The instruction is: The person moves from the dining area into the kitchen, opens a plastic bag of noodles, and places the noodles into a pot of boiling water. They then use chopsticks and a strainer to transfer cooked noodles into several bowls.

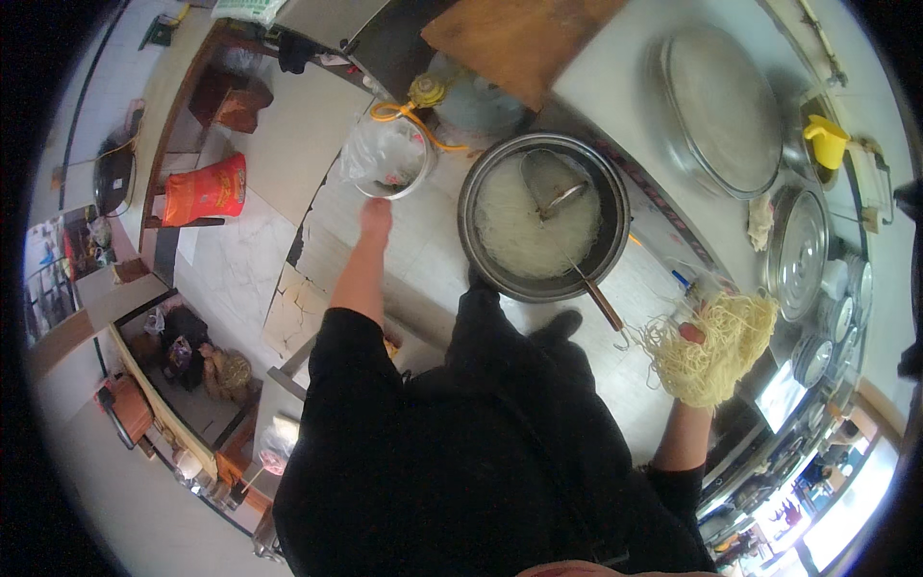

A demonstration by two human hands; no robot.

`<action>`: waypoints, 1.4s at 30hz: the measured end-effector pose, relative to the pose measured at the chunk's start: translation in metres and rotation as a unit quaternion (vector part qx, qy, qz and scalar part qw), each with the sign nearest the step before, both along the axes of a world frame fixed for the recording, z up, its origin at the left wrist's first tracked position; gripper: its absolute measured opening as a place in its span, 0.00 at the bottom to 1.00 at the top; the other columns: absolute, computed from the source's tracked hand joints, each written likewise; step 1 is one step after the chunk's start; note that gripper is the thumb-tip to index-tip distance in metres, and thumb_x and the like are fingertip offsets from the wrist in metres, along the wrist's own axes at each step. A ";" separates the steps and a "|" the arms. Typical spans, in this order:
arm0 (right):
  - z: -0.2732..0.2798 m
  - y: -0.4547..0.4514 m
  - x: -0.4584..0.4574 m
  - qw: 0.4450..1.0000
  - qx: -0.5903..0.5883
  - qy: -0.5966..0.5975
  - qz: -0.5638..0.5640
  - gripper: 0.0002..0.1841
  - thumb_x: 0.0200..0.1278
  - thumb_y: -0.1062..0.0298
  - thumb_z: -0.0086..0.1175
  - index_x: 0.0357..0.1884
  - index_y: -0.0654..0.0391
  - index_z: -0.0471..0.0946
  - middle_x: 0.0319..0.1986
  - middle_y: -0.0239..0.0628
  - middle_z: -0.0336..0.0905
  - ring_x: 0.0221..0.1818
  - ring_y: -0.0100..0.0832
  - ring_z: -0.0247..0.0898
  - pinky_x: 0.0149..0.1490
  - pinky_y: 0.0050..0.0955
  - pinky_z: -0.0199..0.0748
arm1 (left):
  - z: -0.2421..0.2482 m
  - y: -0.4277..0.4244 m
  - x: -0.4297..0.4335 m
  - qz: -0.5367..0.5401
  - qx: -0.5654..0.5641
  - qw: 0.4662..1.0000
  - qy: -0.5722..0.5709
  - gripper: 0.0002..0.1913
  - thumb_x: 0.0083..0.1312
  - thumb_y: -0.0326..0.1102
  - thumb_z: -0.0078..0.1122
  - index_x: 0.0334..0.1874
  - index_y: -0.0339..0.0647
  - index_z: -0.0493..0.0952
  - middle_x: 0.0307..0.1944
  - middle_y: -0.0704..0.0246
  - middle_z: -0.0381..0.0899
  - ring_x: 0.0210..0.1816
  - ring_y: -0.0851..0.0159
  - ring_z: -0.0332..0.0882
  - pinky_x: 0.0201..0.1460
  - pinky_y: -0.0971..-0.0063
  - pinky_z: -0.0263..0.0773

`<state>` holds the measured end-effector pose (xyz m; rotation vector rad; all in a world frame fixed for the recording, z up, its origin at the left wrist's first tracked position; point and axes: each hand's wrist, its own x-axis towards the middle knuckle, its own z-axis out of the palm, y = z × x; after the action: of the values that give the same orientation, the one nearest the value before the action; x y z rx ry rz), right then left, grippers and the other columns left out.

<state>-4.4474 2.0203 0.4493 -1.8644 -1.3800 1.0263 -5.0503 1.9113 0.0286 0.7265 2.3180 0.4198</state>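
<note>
A large bundle of pale yellow noodles (721,346) is in my right hand (692,332), with loose strands hanging towards the pot. Most of that hand is hidden by the noodles; a fingertip shows. My left hand (376,215) is held out beside a white bucket (431,160) lined with a clear plastic bag (364,153); its fingers are not distinct. Before me, a wide dark metal pot (472,249) contains pale noodles (505,234) in cloudy liquid. A skimmer (604,304) rests in it, its wooden handle over the rim on my right side.
A gas cylinder (479,104) with a yellow regulator (427,90) and orange hose stands behind the bucket. On the right counter are a large covered metal pan (725,112), a round metal lid (800,252), a yellow jug (827,142) and several stacked dishes. A red bag (209,189) is at left.
</note>
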 end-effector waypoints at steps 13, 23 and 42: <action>0.003 -0.011 0.228 0.628 0.027 0.777 0.014 0.36 0.63 0.39 0.58 0.66 0.52 0.70 0.60 0.39 0.72 0.59 0.40 0.70 0.62 0.45 0.71 | 0.106 -0.077 0.231 -0.138 -0.044 0.988 -0.048 0.11 0.62 0.37 0.53 0.39 0.37 0.79 0.36 0.59 0.82 0.32 0.57 0.81 0.34 0.63 0.75; -0.040 -0.007 0.435 0.530 0.184 0.827 0.034 0.32 0.67 0.43 0.56 0.66 0.52 0.70 0.60 0.40 0.72 0.57 0.40 0.72 0.58 0.44 0.76 | 0.216 0.054 0.394 -0.004 0.086 0.987 -0.137 0.13 0.67 0.36 0.54 0.51 0.39 0.77 0.37 0.69 0.80 0.35 0.70 0.80 0.32 0.75 0.72; -0.158 -0.090 0.498 0.432 0.422 0.733 -0.314 0.28 0.69 0.47 0.55 0.64 0.53 0.71 0.58 0.45 0.74 0.55 0.45 0.73 0.56 0.47 0.78 | 0.135 0.507 0.782 -0.571 0.203 0.787 -0.115 0.13 0.67 0.37 0.56 0.48 0.36 0.79 0.40 0.61 0.84 0.44 0.56 0.81 0.50 0.68 0.74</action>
<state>-3.9497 1.9308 0.2911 -0.1165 0.1056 0.7557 -4.2686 2.4188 0.1637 1.9588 1.1867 0.3772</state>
